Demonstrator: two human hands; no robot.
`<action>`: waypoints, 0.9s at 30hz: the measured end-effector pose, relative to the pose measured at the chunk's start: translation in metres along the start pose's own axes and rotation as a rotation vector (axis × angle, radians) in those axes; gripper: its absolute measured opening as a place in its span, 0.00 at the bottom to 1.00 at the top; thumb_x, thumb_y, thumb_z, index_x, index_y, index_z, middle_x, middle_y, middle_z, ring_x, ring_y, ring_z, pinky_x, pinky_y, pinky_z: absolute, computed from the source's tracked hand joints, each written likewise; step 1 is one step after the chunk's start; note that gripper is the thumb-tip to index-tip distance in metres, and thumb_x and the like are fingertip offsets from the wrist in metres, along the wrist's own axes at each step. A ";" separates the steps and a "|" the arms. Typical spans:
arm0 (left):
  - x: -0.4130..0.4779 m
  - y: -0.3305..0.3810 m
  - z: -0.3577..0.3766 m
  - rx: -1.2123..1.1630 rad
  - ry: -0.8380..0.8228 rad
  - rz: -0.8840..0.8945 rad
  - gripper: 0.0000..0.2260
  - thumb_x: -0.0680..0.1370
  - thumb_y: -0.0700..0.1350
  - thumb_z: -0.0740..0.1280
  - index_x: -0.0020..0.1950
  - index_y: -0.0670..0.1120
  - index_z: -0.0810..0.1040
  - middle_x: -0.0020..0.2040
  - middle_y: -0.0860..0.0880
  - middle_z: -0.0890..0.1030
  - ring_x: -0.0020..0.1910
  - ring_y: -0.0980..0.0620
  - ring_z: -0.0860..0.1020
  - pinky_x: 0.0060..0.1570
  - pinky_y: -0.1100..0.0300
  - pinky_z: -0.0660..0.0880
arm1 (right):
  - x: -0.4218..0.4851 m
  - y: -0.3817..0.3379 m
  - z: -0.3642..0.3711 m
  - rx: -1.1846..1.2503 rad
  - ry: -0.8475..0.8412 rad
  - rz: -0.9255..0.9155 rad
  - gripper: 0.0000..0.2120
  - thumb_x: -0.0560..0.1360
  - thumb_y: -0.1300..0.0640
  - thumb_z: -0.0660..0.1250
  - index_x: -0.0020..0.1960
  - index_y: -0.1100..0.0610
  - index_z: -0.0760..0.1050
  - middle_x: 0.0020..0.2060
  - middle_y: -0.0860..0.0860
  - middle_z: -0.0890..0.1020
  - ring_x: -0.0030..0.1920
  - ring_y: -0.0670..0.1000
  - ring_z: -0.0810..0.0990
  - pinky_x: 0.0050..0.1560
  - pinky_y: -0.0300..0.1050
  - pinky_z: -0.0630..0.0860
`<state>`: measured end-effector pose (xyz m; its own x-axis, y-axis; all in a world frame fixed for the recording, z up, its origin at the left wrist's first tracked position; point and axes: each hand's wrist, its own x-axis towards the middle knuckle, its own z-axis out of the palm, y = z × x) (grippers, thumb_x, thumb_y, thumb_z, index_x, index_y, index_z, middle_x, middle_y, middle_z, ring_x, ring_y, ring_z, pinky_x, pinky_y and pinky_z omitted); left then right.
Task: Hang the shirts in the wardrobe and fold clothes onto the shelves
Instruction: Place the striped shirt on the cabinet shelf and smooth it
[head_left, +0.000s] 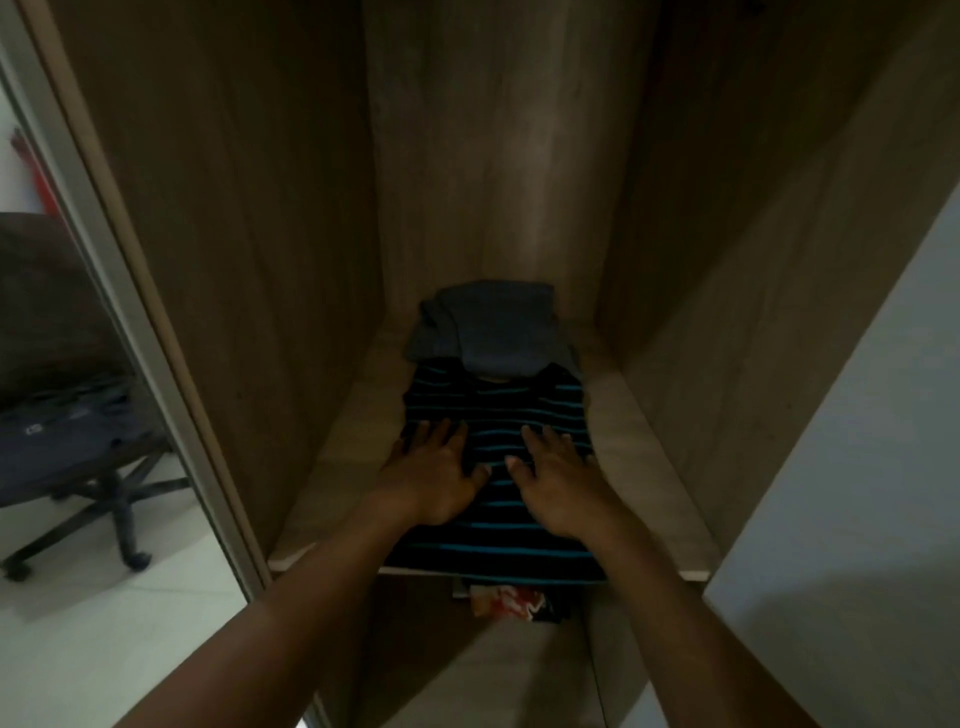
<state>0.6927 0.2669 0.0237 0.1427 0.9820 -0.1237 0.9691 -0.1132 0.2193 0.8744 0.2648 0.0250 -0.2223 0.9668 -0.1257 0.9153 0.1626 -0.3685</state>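
Observation:
A folded black shirt with teal stripes (498, 410) lies on the wooden wardrobe shelf (332, 467), its front edge hanging slightly over the shelf lip. My left hand (434, 475) and my right hand (558, 486) both rest flat on top of it, fingers spread and straight, side by side. Behind the striped shirt, at the back of the shelf, sits a folded dark grey garment (488, 327).
Wooden side walls close in the shelf on left (234, 234) and right (727, 260). A patterned orange-and-white cloth (511, 605) shows on the level below. An office chair (62, 415) with dark clothes on its seat stands at the far left, past the door frame.

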 end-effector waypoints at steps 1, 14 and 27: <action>-0.003 -0.002 0.009 0.004 0.016 0.000 0.33 0.81 0.65 0.48 0.81 0.51 0.42 0.82 0.49 0.43 0.80 0.46 0.42 0.77 0.46 0.44 | -0.005 0.002 0.009 -0.042 0.022 -0.009 0.30 0.83 0.39 0.43 0.81 0.48 0.42 0.81 0.50 0.42 0.80 0.53 0.41 0.79 0.56 0.41; 0.008 -0.010 0.013 -0.010 0.044 0.013 0.36 0.76 0.73 0.48 0.80 0.62 0.42 0.81 0.54 0.41 0.79 0.51 0.39 0.77 0.48 0.42 | 0.013 0.015 0.020 -0.104 0.130 -0.018 0.30 0.83 0.38 0.40 0.81 0.47 0.40 0.81 0.49 0.41 0.80 0.50 0.40 0.78 0.53 0.38; -0.001 -0.009 0.011 -0.109 0.186 0.002 0.37 0.76 0.71 0.55 0.81 0.55 0.53 0.81 0.50 0.52 0.80 0.48 0.48 0.77 0.50 0.50 | 0.011 0.008 0.018 -0.097 0.155 -0.026 0.30 0.83 0.39 0.43 0.81 0.49 0.45 0.81 0.52 0.46 0.80 0.53 0.44 0.78 0.56 0.42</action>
<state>0.6860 0.2653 0.0107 0.0956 0.9939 0.0552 0.9398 -0.1084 0.3241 0.8734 0.2734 0.0036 -0.1986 0.9796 0.0290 0.9397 0.1988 -0.2782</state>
